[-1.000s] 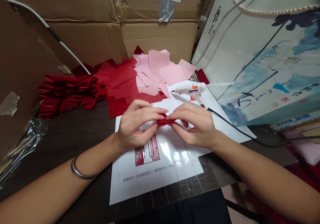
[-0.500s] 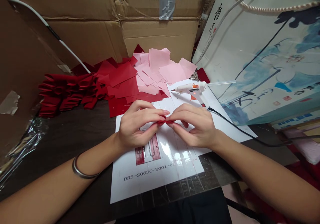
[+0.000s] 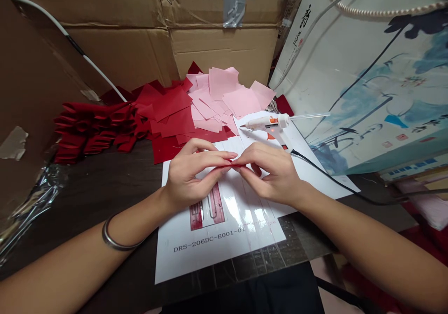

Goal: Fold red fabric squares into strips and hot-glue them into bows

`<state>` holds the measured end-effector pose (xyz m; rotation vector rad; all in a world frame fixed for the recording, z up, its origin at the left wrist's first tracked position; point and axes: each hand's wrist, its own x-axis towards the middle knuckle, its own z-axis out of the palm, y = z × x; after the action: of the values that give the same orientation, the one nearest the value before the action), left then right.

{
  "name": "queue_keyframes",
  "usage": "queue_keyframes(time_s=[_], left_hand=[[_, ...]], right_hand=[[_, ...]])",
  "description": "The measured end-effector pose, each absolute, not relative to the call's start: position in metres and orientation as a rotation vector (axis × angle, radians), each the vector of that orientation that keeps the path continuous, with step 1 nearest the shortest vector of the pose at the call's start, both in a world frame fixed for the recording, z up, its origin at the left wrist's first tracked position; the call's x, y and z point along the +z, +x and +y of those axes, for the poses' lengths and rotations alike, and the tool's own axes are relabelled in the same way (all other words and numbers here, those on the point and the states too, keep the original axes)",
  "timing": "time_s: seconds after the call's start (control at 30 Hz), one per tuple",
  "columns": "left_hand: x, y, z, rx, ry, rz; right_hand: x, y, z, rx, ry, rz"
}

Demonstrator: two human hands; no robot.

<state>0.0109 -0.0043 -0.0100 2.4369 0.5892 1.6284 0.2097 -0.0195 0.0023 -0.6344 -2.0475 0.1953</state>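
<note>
Both hands meet over a printed white sheet point(image 3: 220, 258). My left hand point(image 3: 192, 171) pinches the left end of a small red piece point(image 3: 231, 165), thumb below and fingers above. The right end is pinched by my right hand point(image 3: 271, 169). Most of the piece is hidden by the fingertips; only a thin red edge shows. Behind the hands lie loose red squares point(image 3: 171, 104) and a pile of pink squares point(image 3: 224, 83). Folded red pieces point(image 3: 94, 129) are heaped to the left.
A white glue gun point(image 3: 269, 122) lies behind my right hand, its black cord point(image 3: 325, 177) running right. Cardboard boxes point(image 3: 224, 52) stand at the back, and a large painted bag point(image 3: 336, 80) at the right. Crumpled clear plastic point(image 3: 42, 197) is at the left edge.
Both hands have shifted up slightly. The red piece between the fingertips now shows as a thinner, flatter edge.
</note>
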Motion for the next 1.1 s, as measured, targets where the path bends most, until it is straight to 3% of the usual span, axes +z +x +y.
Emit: queue_keyframes(time_s=[0.7, 1.1], left_hand=[[-0.0091, 0.0161, -0.0101, 1.572, 2.235, 0.619], [-0.0118, 0.0139, -0.0054, 1.58, 2.308, 0.693]], right_hand=[[0.0063, 0.2115, -0.0202, 0.479, -0.657, -1.998], [0.0085, 0.2071, -0.0203, 0.24, -0.707, -1.873]])
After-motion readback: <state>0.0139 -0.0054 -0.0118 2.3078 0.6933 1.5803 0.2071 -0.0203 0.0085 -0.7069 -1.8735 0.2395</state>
